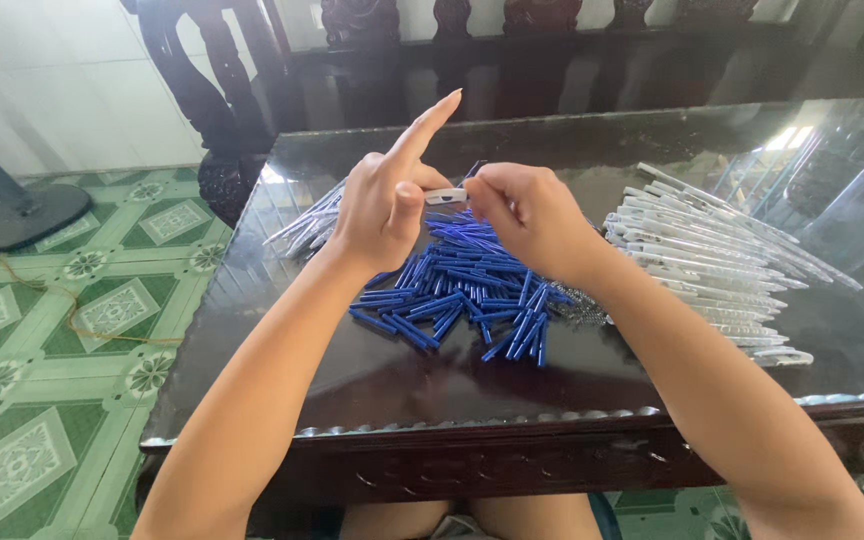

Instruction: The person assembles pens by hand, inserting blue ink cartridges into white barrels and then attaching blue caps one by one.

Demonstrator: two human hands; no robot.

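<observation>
Pen barrel [445, 196], white and slim, is held up over the middle of the table [372, 385], pinched between both hands just above the heap of blue pen parts [462, 290]. It is gripped by the left hand [382, 205] with thumb and curled fingers closed narrowly on its near end, while the index finger is stuck straight up and plays no part in the hold. The other end is met by the right hand [532, 215], its fingertips bunched tight around something small; a sliver of blue can be seen there, though what exactly is being pressed in cannot be told. An assembly step seems to be in hand: a blue piece is judged to be going into, or onto, the white barrel.

To the right, a fanned row of white pens [712, 260] is laid out on the glass, well apart from the hands. A smaller bundle of pale pen tubes [302, 225] is seen at the left, partly hidden behind the left wrist. A little cluster of what may be metal springs [582, 305] lies just beside the blue heap.

For the next move, a straight push along the barrel's axis would be called for, with the left grip kept firm so the barrel is not twisted or bent.

A standing fan [12, 200] is parked on the green tiled floor [42, 400] at the far left.
</observation>
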